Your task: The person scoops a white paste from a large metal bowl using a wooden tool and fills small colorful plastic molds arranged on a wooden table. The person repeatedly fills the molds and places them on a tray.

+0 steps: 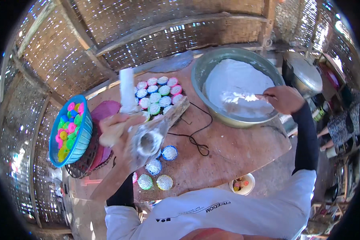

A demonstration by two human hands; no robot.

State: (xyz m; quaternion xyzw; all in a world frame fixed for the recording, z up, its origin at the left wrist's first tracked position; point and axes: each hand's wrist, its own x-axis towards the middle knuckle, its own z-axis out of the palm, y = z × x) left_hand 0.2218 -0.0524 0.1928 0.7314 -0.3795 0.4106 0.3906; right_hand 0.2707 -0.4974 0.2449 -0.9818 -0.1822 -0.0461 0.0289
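Observation:
My left hand (122,134) is closed around a wooden press (158,130) with a round, white-smeared hole facing up. A white-coated plunger (127,90) stands up beside that hand, its lower part hidden by my fingers. My right hand (286,100) grips the handle of a spoon-like tool (262,97) over a big green basin (197,82). White dough (240,76) fills much of the basin, and the tool's coated end lies against it. Beyond the press sit rows of small coloured cups (154,97) topped with white strands. Several more strand-topped cups (165,182) stand nearer me.
On the left, a blue basket (79,148) full of small coloured plastic cups rests on a dark woven basket (78,170). A black cord (193,140) lies across the wooden table (236,150). Below its front edge is a white bucket (248,184). A large metal pot (306,74) stands right.

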